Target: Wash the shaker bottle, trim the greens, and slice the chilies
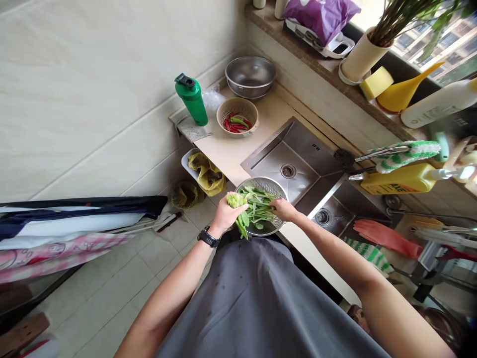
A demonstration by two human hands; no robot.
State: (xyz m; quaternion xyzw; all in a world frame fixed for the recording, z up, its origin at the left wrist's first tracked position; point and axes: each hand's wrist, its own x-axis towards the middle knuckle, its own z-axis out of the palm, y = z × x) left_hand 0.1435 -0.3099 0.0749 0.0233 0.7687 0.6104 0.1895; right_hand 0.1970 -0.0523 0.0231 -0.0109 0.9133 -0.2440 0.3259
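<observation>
Left hand (228, 215) bare; black wristwatch (208, 237); grey apron (257, 303), dark spots

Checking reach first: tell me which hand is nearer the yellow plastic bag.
Left. The left hand is just below and right of the yellow plastic bag, holding leafy greens; the right hand lies farther right, across the metal colander.
</observation>
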